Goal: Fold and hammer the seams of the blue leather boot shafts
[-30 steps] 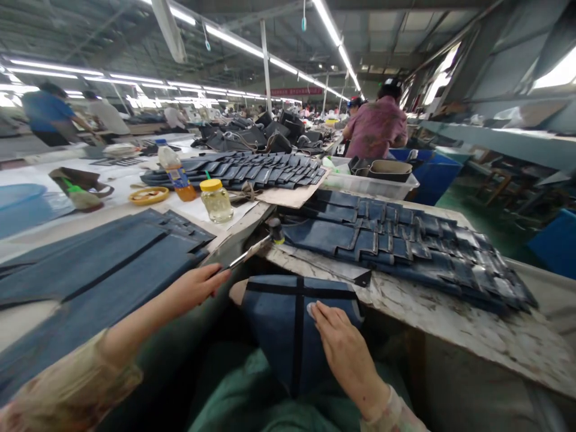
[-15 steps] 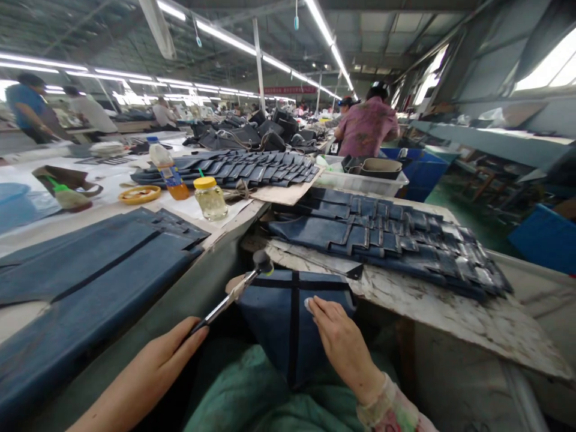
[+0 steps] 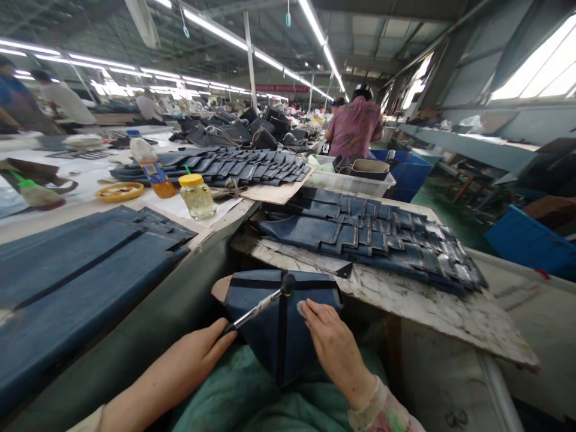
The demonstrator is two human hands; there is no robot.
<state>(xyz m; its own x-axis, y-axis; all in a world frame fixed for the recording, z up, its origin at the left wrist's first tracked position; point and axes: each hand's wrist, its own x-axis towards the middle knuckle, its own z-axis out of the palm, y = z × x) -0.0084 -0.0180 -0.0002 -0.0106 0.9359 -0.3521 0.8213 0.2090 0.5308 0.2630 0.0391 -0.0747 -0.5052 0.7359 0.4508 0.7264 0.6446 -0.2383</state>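
Note:
My left hand (image 3: pixel 211 345) is wrapped round the dark handle of a small hammer (image 3: pixel 260 307) with a metal shaft and a round black head. The hammer's head is over the crossing of black strips on a blue piece (image 3: pixel 261 332), which rests at my lap on green cloth (image 3: pixel 238 396). On the right half of this piece lies my right hand (image 3: pixel 328 336), its fingers pressed together with a small whitish thing (image 3: pixel 300 308) at their tips. What that whitish thing is cannot be made out.
Blue pieces lie stacked on the left table (image 3: pixel 67 264) and overlap on the right board (image 3: pixel 373 240). A yellow-lidded jar (image 3: pixel 197 201), a bottle (image 3: pixel 155 171) and a yellow dish (image 3: pixel 119 192) stand behind. A person in pink (image 3: pixel 355 126) is further back.
My left hand has moved right with the hammer, bringing its head from the piece's upper left to its middle strip. The view has shifted, so the surroundings sit further left.

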